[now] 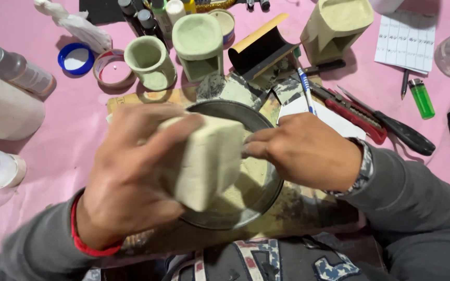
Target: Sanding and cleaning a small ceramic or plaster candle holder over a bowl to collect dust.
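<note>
Head view: both hands work a pale carved block over a round metal pan.

Head view: The left hand (131, 171) is closed around the pale stone-like block (209, 158), fingers wrapped over its top edge and thumb beneath, holding it tilted above the round metal pan (259, 192). The right hand (303, 151) has its fingers drawn together, tips touching the block's right face; whether they pinch a tool cannot be told. Pale dust lies in the pan, which rests on a stained board (308, 211). Behind the pan stand a green cylindrical holder (149, 61), a green box-shaped burner (199, 44) and a larger beige burner (334, 26). A red-handled cutter (355, 118) and a green lighter (422, 98) lie to the right on the pink cloth (74, 125).
</note>
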